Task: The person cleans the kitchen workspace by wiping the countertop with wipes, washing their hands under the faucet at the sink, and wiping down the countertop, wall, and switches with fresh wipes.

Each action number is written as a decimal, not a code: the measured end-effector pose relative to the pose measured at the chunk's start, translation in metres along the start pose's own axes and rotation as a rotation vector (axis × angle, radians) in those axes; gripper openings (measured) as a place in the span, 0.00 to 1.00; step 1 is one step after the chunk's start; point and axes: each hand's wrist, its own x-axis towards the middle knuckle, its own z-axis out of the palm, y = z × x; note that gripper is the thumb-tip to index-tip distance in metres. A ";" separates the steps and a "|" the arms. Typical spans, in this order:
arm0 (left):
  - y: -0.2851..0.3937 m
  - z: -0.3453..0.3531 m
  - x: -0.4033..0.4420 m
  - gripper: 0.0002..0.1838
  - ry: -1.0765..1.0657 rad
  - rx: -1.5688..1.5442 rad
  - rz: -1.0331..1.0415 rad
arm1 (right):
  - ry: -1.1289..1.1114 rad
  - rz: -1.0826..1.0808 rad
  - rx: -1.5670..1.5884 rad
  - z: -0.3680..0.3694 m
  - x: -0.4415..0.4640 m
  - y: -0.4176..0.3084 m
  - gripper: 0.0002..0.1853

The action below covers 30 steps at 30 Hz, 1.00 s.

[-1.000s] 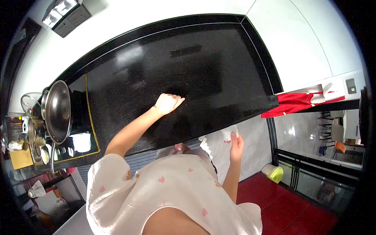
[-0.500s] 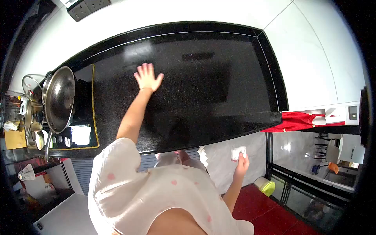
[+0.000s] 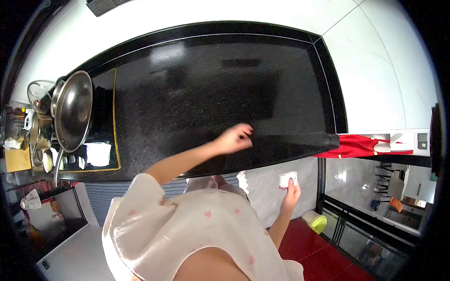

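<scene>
The left hand [image 3: 234, 139], spread over the table [image 3: 197, 84] a moment ago, has drawn back toward the near edge, blurred and curled; whether it is fully closed cannot be told. The right hand [image 3: 291, 191] still pinches the white wad [image 3: 284, 179], keeping it off the table.

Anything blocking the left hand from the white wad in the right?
No loose object shows between the left hand and the white wad in the right hand. Only the black counter's front edge crosses that line in the image; this view can't settle heights, but it probably doesn't block.
</scene>
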 end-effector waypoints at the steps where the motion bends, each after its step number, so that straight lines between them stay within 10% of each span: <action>1: 0.027 -0.036 0.011 0.07 0.092 -0.428 -0.683 | -0.008 -0.007 0.011 0.002 0.001 0.000 0.13; 12: 0.139 -0.155 0.002 0.19 0.796 -1.091 -0.643 | -0.217 -0.077 0.065 0.045 0.031 -0.011 0.12; 21: 0.162 -0.153 -0.049 0.02 0.894 -0.495 -0.476 | -0.281 -0.019 0.018 0.083 0.034 -0.030 0.13; 30: 0.180 -0.148 -0.095 0.22 0.803 -0.387 -0.757 | -0.405 -0.064 -0.001 0.106 0.037 -0.030 0.12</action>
